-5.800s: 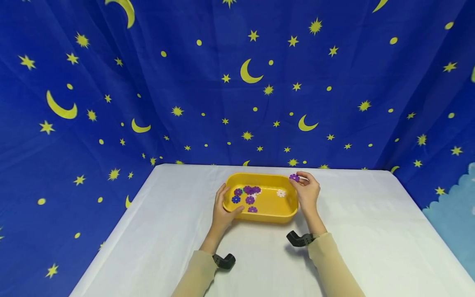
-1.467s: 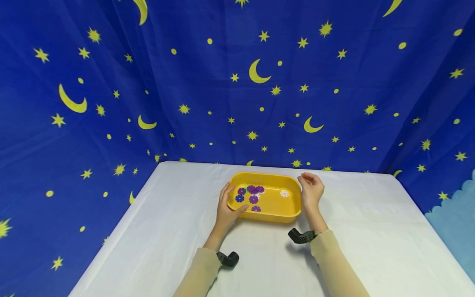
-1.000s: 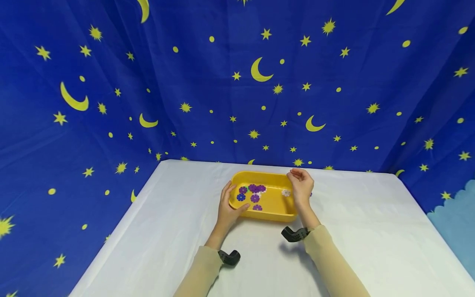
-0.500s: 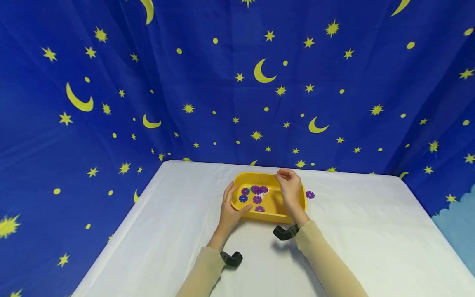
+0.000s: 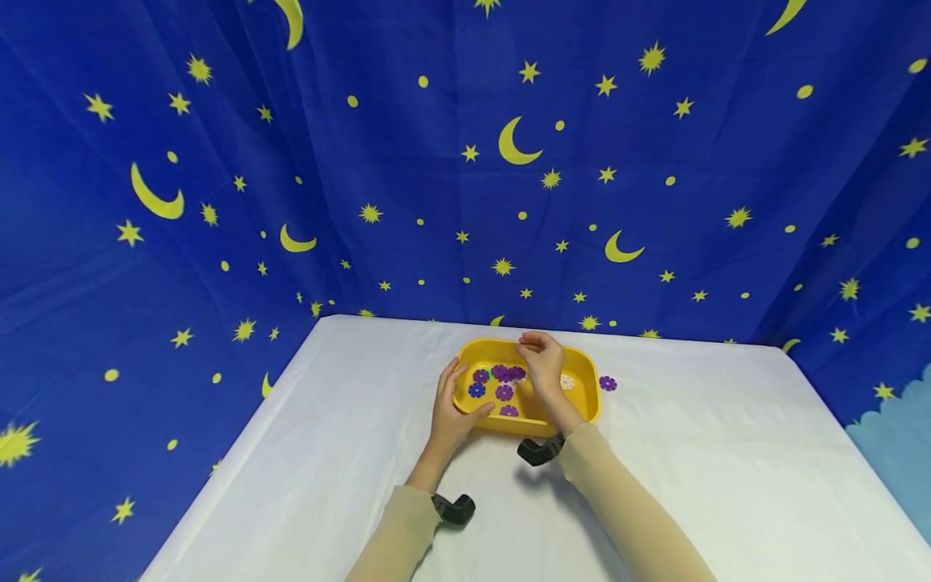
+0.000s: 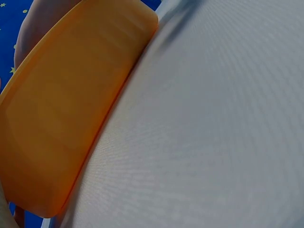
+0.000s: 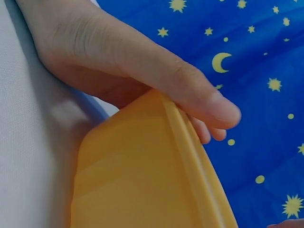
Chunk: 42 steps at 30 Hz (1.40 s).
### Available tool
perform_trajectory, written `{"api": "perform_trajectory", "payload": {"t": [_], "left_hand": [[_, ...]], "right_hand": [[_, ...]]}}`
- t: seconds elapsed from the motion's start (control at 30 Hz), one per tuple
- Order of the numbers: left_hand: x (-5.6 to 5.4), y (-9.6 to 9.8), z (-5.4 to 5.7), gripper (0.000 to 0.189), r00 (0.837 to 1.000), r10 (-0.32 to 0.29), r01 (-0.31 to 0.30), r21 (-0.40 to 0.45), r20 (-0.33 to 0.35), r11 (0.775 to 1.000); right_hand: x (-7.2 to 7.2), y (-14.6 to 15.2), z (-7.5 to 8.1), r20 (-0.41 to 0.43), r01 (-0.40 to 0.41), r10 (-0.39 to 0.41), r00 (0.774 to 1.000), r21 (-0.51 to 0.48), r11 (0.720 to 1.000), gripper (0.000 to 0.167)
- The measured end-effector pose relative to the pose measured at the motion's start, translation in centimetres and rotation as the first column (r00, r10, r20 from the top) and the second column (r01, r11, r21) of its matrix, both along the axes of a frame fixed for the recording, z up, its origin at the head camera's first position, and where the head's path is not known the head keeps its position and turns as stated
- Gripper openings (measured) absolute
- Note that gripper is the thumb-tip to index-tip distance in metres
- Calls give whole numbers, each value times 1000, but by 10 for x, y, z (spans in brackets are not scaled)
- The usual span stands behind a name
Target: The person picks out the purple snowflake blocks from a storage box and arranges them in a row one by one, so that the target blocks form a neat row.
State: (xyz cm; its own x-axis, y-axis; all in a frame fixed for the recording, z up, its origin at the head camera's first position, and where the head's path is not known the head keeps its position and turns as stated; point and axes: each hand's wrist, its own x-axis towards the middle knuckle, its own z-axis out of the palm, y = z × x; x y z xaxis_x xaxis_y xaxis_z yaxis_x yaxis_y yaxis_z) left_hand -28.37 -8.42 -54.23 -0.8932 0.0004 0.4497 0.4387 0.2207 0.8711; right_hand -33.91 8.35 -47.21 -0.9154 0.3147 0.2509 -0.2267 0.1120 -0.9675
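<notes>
A yellow plastic basin [image 5: 587, 383] stands on the table and holds several flower-shaped discs. Purple discs [image 5: 504, 393] lie toward its left side, along with a blue disc [image 5: 476, 390] and a partly covered green one. A white disc [image 5: 567, 383] is at the right, partly behind my forearm. My left hand [image 5: 451, 416] grips the basin's left end, thumb over the front rim. My right hand [image 5: 544, 368] hovers over the middle of the basin, fingers loosely bent, nothing visible in it. In the right wrist view, its thumb [image 7: 190, 90] extends above the basin's wall.
One purple disc [image 5: 608, 383] lies on the white-covered table [image 5: 727, 453], just right of the basin. Blue cloth [image 5: 436, 186] with yellow stars and moons hangs behind and on both sides. Black wrist cameras [image 5: 454, 510] stick out from both wrists.
My right hand has set the purple disc on the table right of the basin and let it go. It has since moved left over the basin. The left hand keeps its grip.
</notes>
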Motion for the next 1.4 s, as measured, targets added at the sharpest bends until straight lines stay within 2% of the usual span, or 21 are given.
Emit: {"api": "perform_trajectory", "payload": {"t": [0.17, 0.33, 0.5, 0.73, 0.83, 1.07, 1.17, 1.3, 1.4], "left_hand": [[-2, 0, 0, 78, 1000, 0, 0, 1, -9, 1000], [-2, -1, 2, 77, 1000, 2, -2, 2, -24, 1000], [-1, 0, 6, 75, 1000, 13, -13, 0, -8, 1000], [17, 3, 34, 70, 1000, -18, 18, -5, -9, 1000], [22, 3, 39, 68, 1000, -15, 15, -14, -3, 1000], [26, 3, 40, 66, 1000, -12, 12, -17, 5, 1000], [27, 4, 40, 65, 1000, -10, 11, -18, 12, 1000], [26, 4, 39, 65, 1000, -10, 10, -21, 12, 1000], [25, 4, 38, 65, 1000, -7, 7, -24, 7, 1000]], "right_hand": [[-4, -6, -2, 23, -41, 41, 999, 36, 999, 20], [-10, -9, -5, 86, -79, 73, 994, 62, 995, 18], [-14, -9, -9, 153, -119, 105, 983, 85, 989, 18], [-19, -10, -17, 224, -161, 120, 967, 174, 971, 20], [-19, -11, -21, 248, -190, 135, 959, 211, 959, 21], [-17, -12, -28, 283, -226, 155, 947, 236, 945, 21], [-17, -12, -30, 295, -243, 173, 940, 218, 945, 21], [-15, -12, -29, 306, -258, 186, 934, 216, 942, 23], [-13, -12, -26, 301, -250, 168, 939, 257, 934, 23]]}}
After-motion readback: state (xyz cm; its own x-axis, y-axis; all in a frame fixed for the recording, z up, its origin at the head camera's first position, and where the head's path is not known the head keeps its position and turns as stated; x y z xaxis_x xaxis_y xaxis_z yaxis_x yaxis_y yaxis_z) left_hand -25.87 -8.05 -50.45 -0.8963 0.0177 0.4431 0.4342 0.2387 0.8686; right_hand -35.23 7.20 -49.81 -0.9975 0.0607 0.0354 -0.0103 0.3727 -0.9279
